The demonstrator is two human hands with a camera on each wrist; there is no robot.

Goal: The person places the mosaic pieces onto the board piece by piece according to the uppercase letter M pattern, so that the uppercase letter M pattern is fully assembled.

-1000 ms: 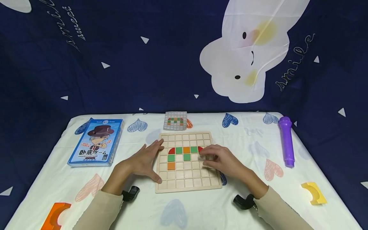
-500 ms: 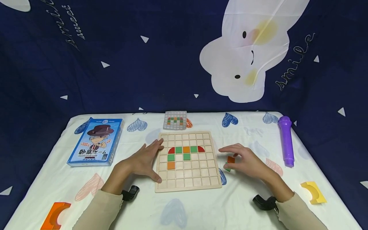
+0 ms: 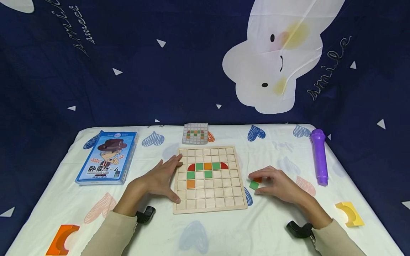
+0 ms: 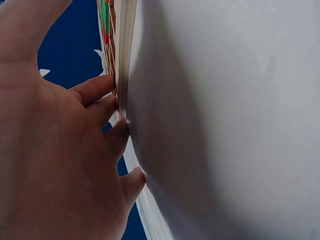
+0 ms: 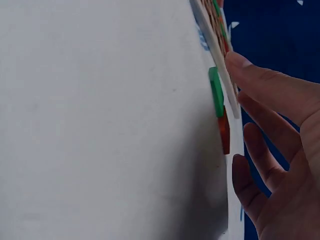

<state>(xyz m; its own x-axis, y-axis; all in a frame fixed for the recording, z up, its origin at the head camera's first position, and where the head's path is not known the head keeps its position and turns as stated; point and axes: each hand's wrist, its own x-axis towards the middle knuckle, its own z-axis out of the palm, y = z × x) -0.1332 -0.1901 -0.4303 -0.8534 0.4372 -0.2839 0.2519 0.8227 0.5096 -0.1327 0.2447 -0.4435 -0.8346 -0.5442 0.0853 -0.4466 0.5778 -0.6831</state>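
Observation:
A wooden grid board (image 3: 209, 204) lies mid-table, holding a few red, green and orange tiles (image 3: 208, 166) in its upper rows. My left hand (image 3: 174, 179) lies flat on the cloth, its straight fingers (image 4: 97, 107) touching the board's left edge (image 4: 122, 60). Right of the board, a green tile (image 3: 254, 185) and an orange tile (image 3: 258, 180) lie on the cloth. My right hand (image 3: 256, 183) hovers over them with loosely bent fingers. In the right wrist view the fingertips (image 5: 240, 62) stand just off the green tile (image 5: 216, 92) and the orange tile (image 5: 224, 131).
A blue card-game box (image 3: 107, 157) lies at the left and a small pattern card (image 3: 195, 134) behind the board. A purple toy microphone (image 3: 319, 156) lies at the right, with a yellow curved block (image 3: 350, 214) near it. An orange curved block (image 3: 61, 240) sits front left.
My right hand left the board, where a red quarter-round tile now sits, and moved right and down over the two loose tiles. The left hand stayed put.

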